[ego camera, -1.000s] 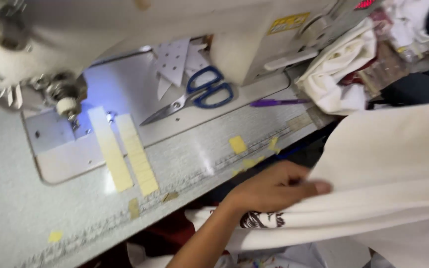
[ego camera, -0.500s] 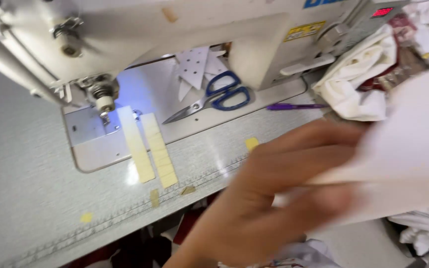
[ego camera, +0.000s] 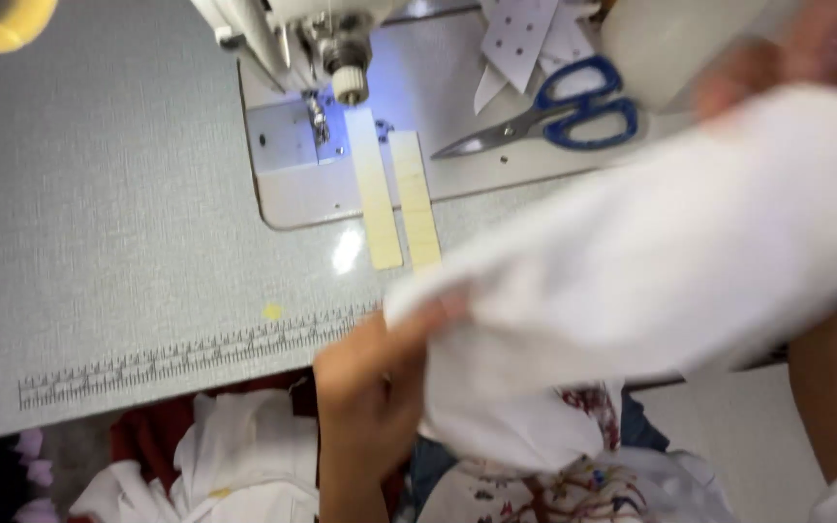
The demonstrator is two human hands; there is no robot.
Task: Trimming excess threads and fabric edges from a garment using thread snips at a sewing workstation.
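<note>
The person's left hand (ego camera: 375,387) comes up from below the front edge of the grey table (ego camera: 99,223), its fingers closed on the near corner of a white fabric piece (ego camera: 670,261). That cloth stretches up and to the right across the table edge, blurred, towards the right hand (ego camera: 777,58), which shows at the top right as a smear; it seems to pinch the far end of the same fabric, though the blur leaves that grip hard to make out. Behind the cloth lies a pair of blue-handled scissors (ego camera: 559,114) on the sewing machine (ego camera: 326,39) bed, near some white paper cutouts (ego camera: 525,39). Two pale yellow tape strips (ego camera: 394,199) run side by side from the needle area towards the front of the table. A printed ruler scale (ego camera: 196,353) lines the table's front edge. Under the table edge, more white and patterned garments (ego camera: 554,475) are heaped
</note>
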